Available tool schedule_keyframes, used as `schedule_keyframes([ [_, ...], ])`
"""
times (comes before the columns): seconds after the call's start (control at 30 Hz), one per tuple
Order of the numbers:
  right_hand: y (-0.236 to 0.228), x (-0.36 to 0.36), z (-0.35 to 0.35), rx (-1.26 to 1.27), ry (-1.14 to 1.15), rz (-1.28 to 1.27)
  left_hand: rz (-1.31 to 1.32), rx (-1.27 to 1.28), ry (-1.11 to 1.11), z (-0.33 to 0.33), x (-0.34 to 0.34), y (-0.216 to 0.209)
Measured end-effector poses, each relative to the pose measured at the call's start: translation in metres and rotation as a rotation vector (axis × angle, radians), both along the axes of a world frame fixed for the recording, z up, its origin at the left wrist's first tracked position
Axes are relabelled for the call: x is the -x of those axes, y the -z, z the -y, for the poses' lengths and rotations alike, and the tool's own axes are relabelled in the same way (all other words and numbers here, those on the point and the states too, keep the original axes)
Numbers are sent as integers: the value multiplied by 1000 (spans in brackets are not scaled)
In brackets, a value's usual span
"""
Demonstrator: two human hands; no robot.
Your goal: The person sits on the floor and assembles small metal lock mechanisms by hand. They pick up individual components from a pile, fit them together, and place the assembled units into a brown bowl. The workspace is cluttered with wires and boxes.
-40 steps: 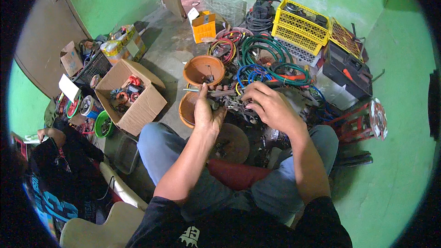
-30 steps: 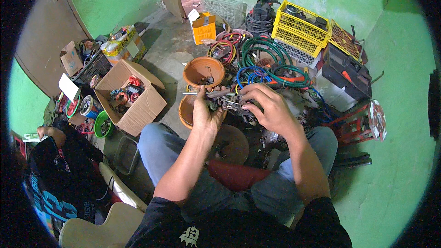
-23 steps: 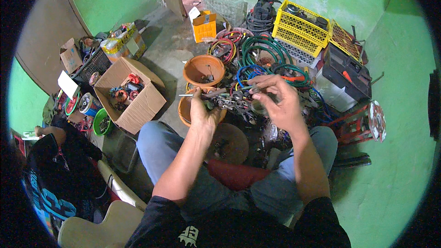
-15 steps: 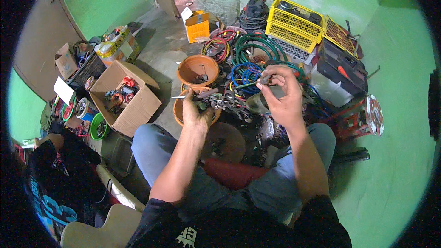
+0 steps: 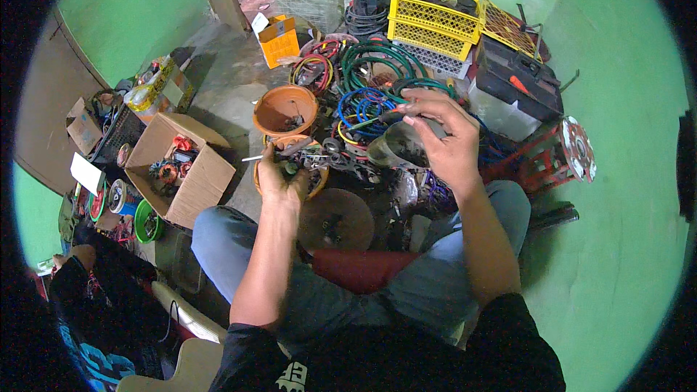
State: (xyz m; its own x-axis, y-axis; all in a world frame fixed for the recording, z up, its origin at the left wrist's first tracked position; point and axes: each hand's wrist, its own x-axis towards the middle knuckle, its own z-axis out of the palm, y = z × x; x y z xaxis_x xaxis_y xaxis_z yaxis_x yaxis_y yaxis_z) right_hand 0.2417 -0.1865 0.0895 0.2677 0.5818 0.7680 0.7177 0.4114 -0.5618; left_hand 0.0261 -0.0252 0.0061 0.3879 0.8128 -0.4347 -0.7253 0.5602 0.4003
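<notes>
My left hand [image 5: 282, 183] is closed around a thin pale rod [image 5: 253, 158] and a dark, stubby cylindrical piece [image 5: 296, 147]. Behind its fingers is an orange bowl [image 5: 318, 190] of small metal parts. Over to the right, my right hand [image 5: 444, 129] has thumb and fingers pinched together on a small dark piece, mostly hidden by the fingers. A thin green strip [image 5: 365, 123] points left from near those fingertips; whether I hold it cannot be told. Just below the right hand is a clear, cup-like container [image 5: 396, 149] with dark bits inside.
A second orange bowl [image 5: 270, 110] stands beyond my left hand. Coiled green hose [image 5: 356, 65] and blue cable [image 5: 348, 105] lie ahead. Yellow crates [image 5: 435, 18] and a black toolbox [image 5: 517, 76] stand far right. Left are a cardboard box [image 5: 192, 192] and another person's sleeve [image 5: 116, 276].
The whole view has shifted, with the surroundings now farther left in it. My right hand has tilted forward, its fingers pointing more to the left. My left hand keeps its grip on the rod.
</notes>
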Motion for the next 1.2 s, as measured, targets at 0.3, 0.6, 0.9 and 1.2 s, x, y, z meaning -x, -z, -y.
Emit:
schedule_keyframes([
  [0.3, 14, -17, 7, 140, 54, -399, -14, 17, 3, -1, -4, 2],
  [0.6, 57, -50, -7, 555, 99, -530, 34, 10, -18, 0, -2, -1],
  [0.9, 146, -100, -22, 742, 512, -169, 8, -26, 77, 17, -10, -9],
  [1.2, 62, -27, -34, 446, 170, -20, 90, -6, 53, 27, -17, -20],
])
